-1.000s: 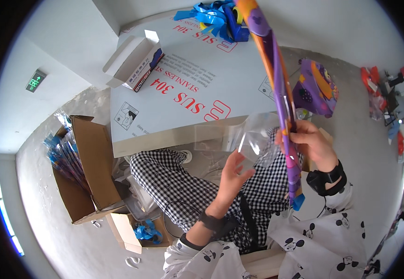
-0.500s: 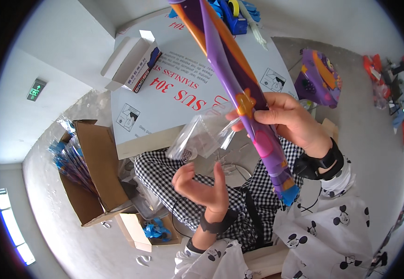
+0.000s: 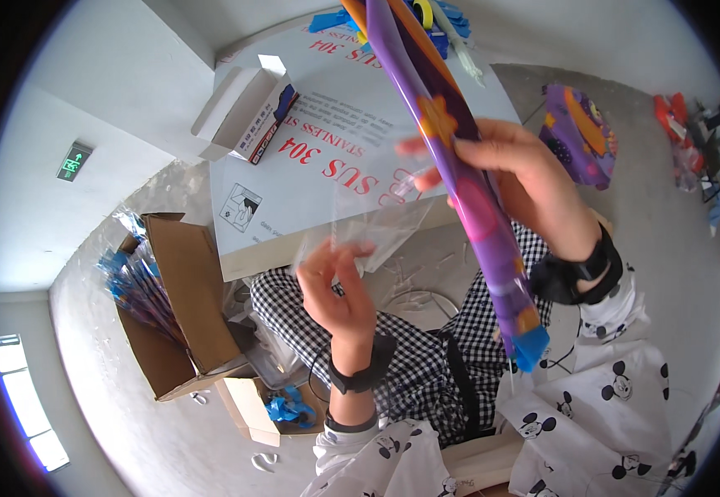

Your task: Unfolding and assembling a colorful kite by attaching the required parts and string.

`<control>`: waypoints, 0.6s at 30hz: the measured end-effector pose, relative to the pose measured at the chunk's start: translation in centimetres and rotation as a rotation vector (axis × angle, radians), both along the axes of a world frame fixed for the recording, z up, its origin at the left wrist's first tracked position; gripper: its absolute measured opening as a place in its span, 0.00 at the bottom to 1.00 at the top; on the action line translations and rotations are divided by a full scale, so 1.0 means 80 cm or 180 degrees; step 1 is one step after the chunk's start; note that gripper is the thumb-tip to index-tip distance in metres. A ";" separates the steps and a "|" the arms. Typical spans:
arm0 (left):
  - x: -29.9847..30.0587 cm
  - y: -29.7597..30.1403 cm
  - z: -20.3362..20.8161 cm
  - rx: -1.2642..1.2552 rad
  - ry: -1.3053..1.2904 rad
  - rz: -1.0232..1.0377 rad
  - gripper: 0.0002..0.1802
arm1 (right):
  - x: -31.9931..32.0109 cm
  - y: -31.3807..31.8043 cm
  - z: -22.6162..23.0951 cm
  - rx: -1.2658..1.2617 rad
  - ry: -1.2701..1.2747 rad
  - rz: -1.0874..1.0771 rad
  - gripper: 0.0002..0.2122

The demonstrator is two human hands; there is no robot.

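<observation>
My right hand [image 3: 534,178] is closed round a long, narrow folded bundle [image 3: 480,211], purple with orange and pink prints and a blue lower end. The bundle runs slantwise from the top edge down toward my lap. A clear plastic bag [image 3: 380,224] hangs beside it, its upper end at my right fingertips. My left hand [image 3: 339,290] is raised to the bag's lower part, thumb and fingers bent together on the film; the exact grip is slightly blurred.
A printed sheet-topped table [image 3: 293,190] stands ahead, bearing an open white box [image 3: 244,112] and a blue tape dispenser [image 3: 438,41]. At left, a cardboard box [image 3: 198,290] holds several wrapped bundles; a smaller box [image 3: 248,410] holds blue pieces. A purple printed piece [image 3: 579,137] lies right.
My left hand has risen from below the bag to its lower part, its fingers going from spread to bent together. The bundle and my right hand have shifted slightly right.
</observation>
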State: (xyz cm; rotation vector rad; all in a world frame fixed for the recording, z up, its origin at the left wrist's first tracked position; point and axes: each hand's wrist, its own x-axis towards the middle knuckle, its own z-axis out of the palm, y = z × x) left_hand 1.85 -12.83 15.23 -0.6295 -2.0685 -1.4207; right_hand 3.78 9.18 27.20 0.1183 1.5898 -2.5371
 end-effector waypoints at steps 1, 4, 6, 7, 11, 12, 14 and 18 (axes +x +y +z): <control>0.001 0.002 0.015 0.0796 -0.0988 -0.0586 0.04 | -0.010 0.004 0.000 0.0064 0.0106 -0.0058 0.17; -0.003 0.001 0.026 0.2040 -0.2347 -0.1254 0.09 | -0.044 0.012 -0.010 0.0497 0.0364 -0.0114 0.22; -0.009 -0.008 0.009 0.3050 -0.3422 -0.1617 0.07 | -0.057 0.018 -0.014 -0.0029 0.0456 -0.0166 0.17; -0.009 -0.011 0.006 0.3243 -0.3515 -0.1491 0.07 | -0.058 0.018 -0.012 -0.0042 0.0475 -0.0172 0.19; -0.016 -0.029 -0.007 0.4566 -0.3846 -0.1998 0.11 | -0.035 0.023 -0.003 0.0325 0.0417 0.0060 0.21; -0.022 -0.029 -0.009 0.4855 -0.4000 -0.2145 0.12 | -0.024 0.027 -0.003 0.0337 0.0405 0.0091 0.21; -0.028 -0.018 0.011 0.4904 -0.4058 -0.1778 0.12 | -0.005 0.032 -0.003 0.0591 0.0220 0.0526 0.21; -0.046 -0.036 -0.014 0.5415 -0.3985 -0.1832 0.18 | 0.027 0.010 -0.001 0.0175 -0.0350 0.0909 0.21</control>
